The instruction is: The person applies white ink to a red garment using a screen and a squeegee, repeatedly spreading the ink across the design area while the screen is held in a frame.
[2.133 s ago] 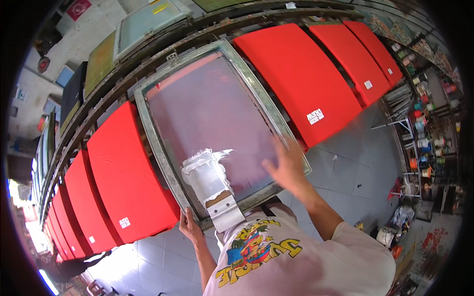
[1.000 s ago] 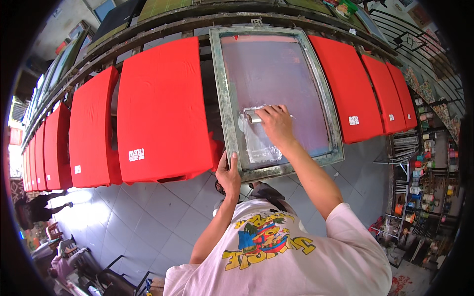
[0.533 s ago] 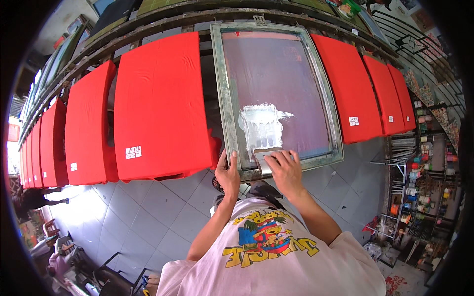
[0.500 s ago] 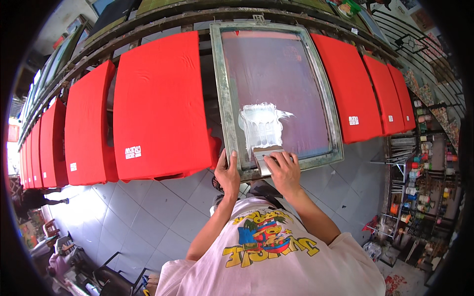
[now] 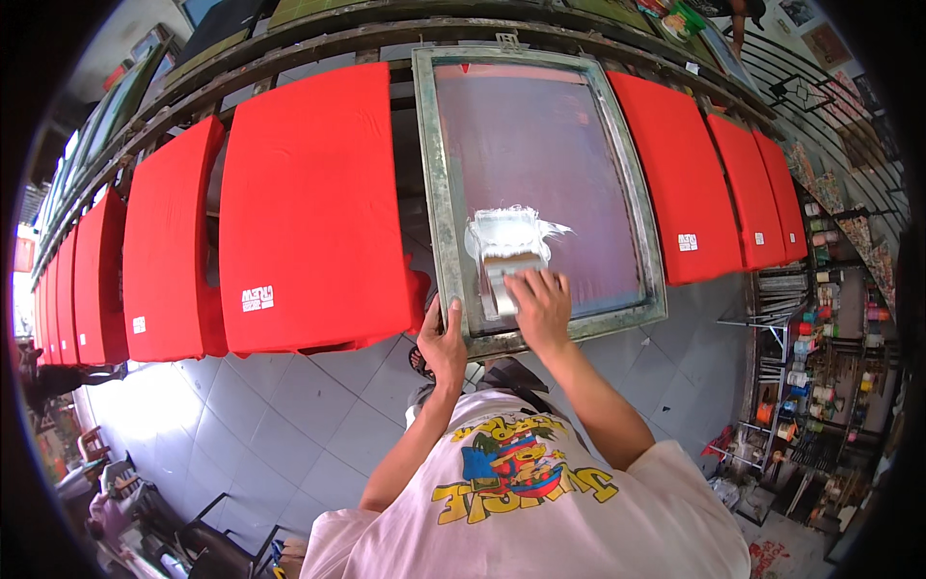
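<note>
A screen frame (image 5: 432,193) with grey-purple mesh (image 5: 540,145) sits at the centre of the head view, a patch of white ink (image 5: 504,224) on its lower-left part. My left hand (image 5: 442,343) is closed on the frame's left side near the bottom corner, thumb on top, fingers partly hidden underneath. My right hand (image 5: 542,311) grips a flat squeegee (image 5: 504,278) with a pale metal body and brown blade, resting on the mesh in the lower part of the ink patch. Red fabric-covered boards (image 5: 304,193) with small white prints stand either side of the frame.
A long metal rail (image 5: 318,37) runs behind the boards. Shelves of paint containers (image 5: 820,386) stand at right. A grey tiled floor (image 5: 280,425) lies below, with chairs (image 5: 231,540) at lower left. Another person (image 5: 53,386) is at far left; another person's arm (image 5: 743,24) shows at top right.
About two seconds ago my right hand was open beside the squeegee; it has since gripped it. Over the last half second it moved the squeegee upward from the frame's bottom edge into the ink.
</note>
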`<state>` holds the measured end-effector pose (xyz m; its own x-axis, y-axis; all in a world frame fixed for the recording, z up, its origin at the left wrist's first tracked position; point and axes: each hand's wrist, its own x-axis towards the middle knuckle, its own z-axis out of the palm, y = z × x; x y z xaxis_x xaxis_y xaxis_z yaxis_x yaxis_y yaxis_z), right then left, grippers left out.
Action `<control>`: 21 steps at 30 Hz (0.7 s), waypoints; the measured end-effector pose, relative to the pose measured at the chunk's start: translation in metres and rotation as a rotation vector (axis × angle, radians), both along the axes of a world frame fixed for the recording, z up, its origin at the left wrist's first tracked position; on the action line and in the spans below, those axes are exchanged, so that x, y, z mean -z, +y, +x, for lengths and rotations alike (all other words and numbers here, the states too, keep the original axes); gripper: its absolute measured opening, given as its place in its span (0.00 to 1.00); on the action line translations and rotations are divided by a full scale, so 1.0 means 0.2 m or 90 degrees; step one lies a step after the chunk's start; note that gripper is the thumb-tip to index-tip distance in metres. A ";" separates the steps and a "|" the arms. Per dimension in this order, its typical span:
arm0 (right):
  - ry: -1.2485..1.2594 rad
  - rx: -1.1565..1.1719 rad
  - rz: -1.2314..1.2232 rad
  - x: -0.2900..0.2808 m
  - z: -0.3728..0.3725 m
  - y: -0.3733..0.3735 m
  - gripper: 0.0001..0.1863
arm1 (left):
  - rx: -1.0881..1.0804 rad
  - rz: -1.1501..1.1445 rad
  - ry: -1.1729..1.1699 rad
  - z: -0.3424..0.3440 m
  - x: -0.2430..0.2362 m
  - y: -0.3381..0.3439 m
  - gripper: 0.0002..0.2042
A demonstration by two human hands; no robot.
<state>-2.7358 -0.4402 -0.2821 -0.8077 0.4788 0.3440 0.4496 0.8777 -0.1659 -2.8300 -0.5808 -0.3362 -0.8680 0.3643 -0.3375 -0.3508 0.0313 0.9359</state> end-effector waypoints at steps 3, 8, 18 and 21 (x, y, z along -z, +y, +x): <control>-0.012 -0.018 -0.033 -0.10 -0.20 0.19 0.11 | 0.005 -0.009 -0.018 -0.01 -0.02 -0.01 0.19; -0.135 -0.046 -0.084 -0.35 -0.09 0.09 0.14 | 0.001 -0.028 -0.017 -0.02 -0.04 -0.01 0.19; -0.035 -0.014 -0.031 -0.06 0.10 -0.09 0.10 | -0.013 0.023 -0.020 0.00 -0.01 -0.02 0.19; -0.002 -0.013 -0.009 -0.06 -0.13 0.14 0.08 | -0.017 0.041 -0.020 0.00 0.01 0.00 0.20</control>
